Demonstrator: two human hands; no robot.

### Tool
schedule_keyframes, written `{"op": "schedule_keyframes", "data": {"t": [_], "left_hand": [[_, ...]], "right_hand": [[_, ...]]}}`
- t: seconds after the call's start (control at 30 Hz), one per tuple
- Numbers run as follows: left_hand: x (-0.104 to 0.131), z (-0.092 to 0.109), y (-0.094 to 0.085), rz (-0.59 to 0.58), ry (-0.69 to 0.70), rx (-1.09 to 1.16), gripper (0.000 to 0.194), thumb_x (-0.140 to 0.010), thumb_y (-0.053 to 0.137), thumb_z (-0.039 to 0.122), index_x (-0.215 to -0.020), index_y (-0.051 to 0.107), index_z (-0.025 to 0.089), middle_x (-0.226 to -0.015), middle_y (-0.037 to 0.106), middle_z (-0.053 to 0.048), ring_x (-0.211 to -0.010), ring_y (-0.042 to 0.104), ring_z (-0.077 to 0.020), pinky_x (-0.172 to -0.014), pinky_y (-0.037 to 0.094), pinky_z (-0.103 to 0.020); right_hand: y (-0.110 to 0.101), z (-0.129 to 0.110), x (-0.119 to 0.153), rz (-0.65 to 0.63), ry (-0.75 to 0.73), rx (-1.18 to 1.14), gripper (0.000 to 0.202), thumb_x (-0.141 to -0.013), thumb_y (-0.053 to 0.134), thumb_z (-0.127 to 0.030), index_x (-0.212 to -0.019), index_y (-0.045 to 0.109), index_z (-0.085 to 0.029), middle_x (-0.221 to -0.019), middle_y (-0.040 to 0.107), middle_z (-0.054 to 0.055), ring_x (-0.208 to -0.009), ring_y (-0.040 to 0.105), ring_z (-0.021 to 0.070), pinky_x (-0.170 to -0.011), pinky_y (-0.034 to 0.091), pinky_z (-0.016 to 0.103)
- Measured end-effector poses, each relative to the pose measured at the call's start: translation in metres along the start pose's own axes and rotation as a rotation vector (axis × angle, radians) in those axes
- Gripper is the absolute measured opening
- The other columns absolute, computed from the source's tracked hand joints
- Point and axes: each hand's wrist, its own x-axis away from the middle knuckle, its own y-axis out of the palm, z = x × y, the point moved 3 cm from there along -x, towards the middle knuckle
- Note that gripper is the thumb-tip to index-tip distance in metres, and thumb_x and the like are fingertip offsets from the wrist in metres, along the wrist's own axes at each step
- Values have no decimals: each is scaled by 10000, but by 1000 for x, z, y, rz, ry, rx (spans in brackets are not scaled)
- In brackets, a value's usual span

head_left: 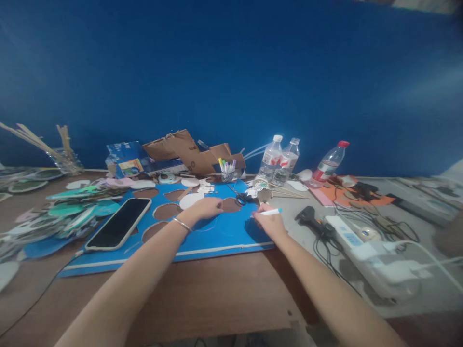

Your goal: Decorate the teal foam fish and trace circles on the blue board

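A blue foam-like board (231,236) with several round and oval holes lies on the table. My left hand (205,208) rests on it beside a white oval piece (191,200), its fingers low and reaching toward a cut hole (231,205). The finger detail is soft. My right hand (270,222) grips a white marker with a blue end (271,212) over the board's right part. The tip is hidden by the fingers. Dark-handled scissors (241,196) lie just beyond both hands. On the board's left part sits a phone (120,224).
A pile of cut foam pieces (68,217) lies at the left. Behind the board stand a cup of markers (227,171), cardboard (195,154) and two clear bottles (271,156). Right of it are a hot-glue gun (307,217), a red-capped bottle (331,161) and a power strip (361,250) with cables.
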Motion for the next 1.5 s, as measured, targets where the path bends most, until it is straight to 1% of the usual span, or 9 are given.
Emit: {"op": "schedule_keyframes", "data": {"t": [0.07,0.2,0.47,0.6,0.87,1.03,1.2,1.4,1.5], "left_hand": [[0,1,4,55,-45,-47,301,-814,382,397,-897,594,200,-915,652,-71,-810,593,-211,-662,441,-292],[-2,2,12,146,-87,-138,394,-857,276,410,-966,593,205,-918,659,-90,-817,607,-243,-679,460,-336],[-10,-2,15,103,-59,-166,448,-859,265,452,-1030,594,200,-964,657,-107,-858,610,-251,-723,470,-353],[-8,2,13,103,-73,-177,435,-863,259,427,-1022,595,203,-974,657,-97,-864,610,-255,-724,473,-360],[-2,9,7,105,-104,-163,400,-852,284,392,-984,608,199,-854,663,-101,-798,617,-246,-679,473,-339],[-4,10,8,86,-106,-147,406,-854,291,400,-991,611,192,-909,663,-107,-827,614,-243,-701,472,-335],[-5,10,8,74,-114,-148,408,-856,282,401,-960,615,190,-911,663,-98,-816,614,-232,-705,472,-326],[-7,9,10,78,-111,-143,419,-853,277,427,-945,608,187,-909,662,-93,-803,612,-232,-686,475,-321],[-7,8,10,79,-116,-144,422,-857,272,426,-967,606,193,-919,661,-93,-817,612,-230,-708,471,-322]], "right_hand": [[0,2,5,23,42,-14,235,-682,549,-356,-551,415,-214,-446,520,-42,-395,470,130,-411,349,238],[-2,0,11,51,-5,82,299,-702,548,-359,-498,386,-211,-414,500,-42,-388,454,120,-432,348,239],[-3,3,8,44,-14,153,300,-724,536,-373,-507,409,-209,-415,502,-45,-406,459,119,-445,340,234],[-4,1,9,46,-28,180,299,-718,541,-376,-506,415,-209,-408,496,-45,-413,454,121,-448,334,237],[-5,-2,9,1,-59,230,299,-707,556,-360,-484,434,-202,-421,483,-43,-437,443,115,-454,315,233],[-6,-1,8,7,-49,255,304,-717,548,-372,-493,430,-203,-436,499,-40,-440,447,117,-463,316,239],[-6,-7,11,-60,-23,226,305,-701,558,-354,-471,425,-205,-427,493,-39,-442,455,120,-465,340,238],[-7,-8,10,-4,-38,238,289,-702,541,-338,-470,438,-201,-442,496,-36,-461,461,117,-465,336,229],[-7,-7,10,-32,-53,248,288,-692,551,-326,-461,433,-200,-440,493,-35,-454,440,113,-455,320,228]]}}
